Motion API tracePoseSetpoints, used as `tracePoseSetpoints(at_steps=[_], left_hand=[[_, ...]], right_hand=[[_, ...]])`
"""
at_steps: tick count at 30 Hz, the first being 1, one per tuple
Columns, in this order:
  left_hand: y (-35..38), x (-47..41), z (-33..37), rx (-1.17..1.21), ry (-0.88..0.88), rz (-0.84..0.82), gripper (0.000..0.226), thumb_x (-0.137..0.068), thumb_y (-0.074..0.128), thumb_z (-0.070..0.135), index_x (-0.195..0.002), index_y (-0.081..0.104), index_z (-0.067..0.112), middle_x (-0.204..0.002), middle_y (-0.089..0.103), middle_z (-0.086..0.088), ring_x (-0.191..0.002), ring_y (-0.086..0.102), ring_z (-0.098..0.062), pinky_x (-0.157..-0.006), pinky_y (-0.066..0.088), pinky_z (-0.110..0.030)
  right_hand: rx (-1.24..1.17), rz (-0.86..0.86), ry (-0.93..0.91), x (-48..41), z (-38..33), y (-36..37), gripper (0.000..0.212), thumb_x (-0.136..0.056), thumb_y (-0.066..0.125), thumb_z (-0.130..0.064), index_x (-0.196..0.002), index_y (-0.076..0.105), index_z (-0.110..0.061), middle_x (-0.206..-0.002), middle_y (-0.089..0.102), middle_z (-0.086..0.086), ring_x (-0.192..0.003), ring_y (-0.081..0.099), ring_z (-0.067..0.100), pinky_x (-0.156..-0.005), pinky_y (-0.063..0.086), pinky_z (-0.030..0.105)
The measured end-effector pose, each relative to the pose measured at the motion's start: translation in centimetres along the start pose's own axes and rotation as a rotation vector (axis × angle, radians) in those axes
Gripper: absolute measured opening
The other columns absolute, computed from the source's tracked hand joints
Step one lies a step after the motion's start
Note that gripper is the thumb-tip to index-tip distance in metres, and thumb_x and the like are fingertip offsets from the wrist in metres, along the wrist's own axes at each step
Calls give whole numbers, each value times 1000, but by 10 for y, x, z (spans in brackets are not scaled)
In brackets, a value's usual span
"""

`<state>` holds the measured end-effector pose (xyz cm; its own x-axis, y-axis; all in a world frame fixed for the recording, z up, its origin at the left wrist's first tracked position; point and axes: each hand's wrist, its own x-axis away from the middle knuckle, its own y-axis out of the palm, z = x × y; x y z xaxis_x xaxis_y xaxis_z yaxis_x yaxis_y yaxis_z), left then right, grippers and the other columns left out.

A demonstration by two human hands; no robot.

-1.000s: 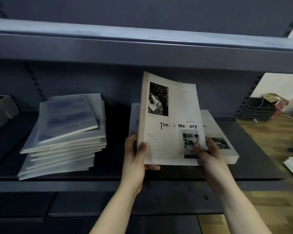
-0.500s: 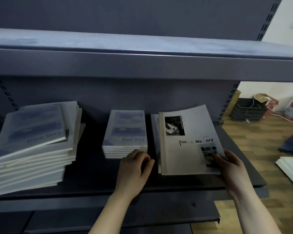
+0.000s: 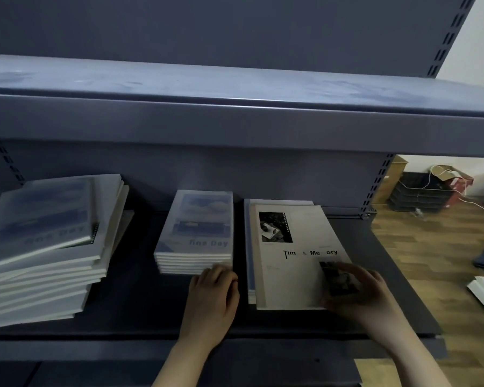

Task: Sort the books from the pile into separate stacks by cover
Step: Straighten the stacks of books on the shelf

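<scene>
The Time & Memory book (image 3: 296, 275) tops the pile just right of the fine Day stack (image 3: 196, 233). The right grip (image 3: 355, 291) covers the book's near right corner, blurred; I cannot tell whether it is holding. The left grip (image 3: 213, 297), loosely curled and empty, touches the fine Day stack's front.

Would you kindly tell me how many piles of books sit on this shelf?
3: an untidy pile at the left, a neat blue-cover stack in the middle, a white-cover stack at the right under the right hand. More may lie past the left edge.
</scene>
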<state>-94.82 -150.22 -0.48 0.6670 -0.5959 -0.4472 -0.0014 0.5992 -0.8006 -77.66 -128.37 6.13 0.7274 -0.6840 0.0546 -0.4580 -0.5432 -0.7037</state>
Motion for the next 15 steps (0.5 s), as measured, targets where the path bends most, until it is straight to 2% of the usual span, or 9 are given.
tracePoseSetpoints(at_steps=[2,6,9,15], left_hand=[[2,0,0,-10,-4,4,24,-89,33,33,-87,56,26,-93,52,12,-80,50,-9,-72,42,-30],[3,1,0,-36,-17,8,24,-88,34,32,-87,57,26,-93,52,12,-80,50,-9,-72,42,-28],[3,2,0,-54,-34,9,24,-87,33,32,-87,57,26,-92,52,13,-80,50,-8,-73,40,-26],[0,3,3,-70,-67,-2,22,-84,33,33,-84,54,27,-91,50,14,-80,48,-8,-74,35,-24]], right_hand=[[55,5,-29,1,2,2,79,-49,81,-50,-122,53,-41,-123,41,-5,-117,41,21,-94,43,36],[170,-17,-118,-1,-2,2,86,-57,81,-50,-134,49,-32,-145,29,-5,-133,23,23,-103,31,36],[194,-29,-181,-7,-5,5,91,-58,74,-61,-138,45,-30,-151,28,-5,-138,26,20,-107,29,34],[187,-13,-262,-16,-18,6,72,-75,73,-44,-137,46,-19,-146,36,-1,-131,39,18,-98,37,26]])
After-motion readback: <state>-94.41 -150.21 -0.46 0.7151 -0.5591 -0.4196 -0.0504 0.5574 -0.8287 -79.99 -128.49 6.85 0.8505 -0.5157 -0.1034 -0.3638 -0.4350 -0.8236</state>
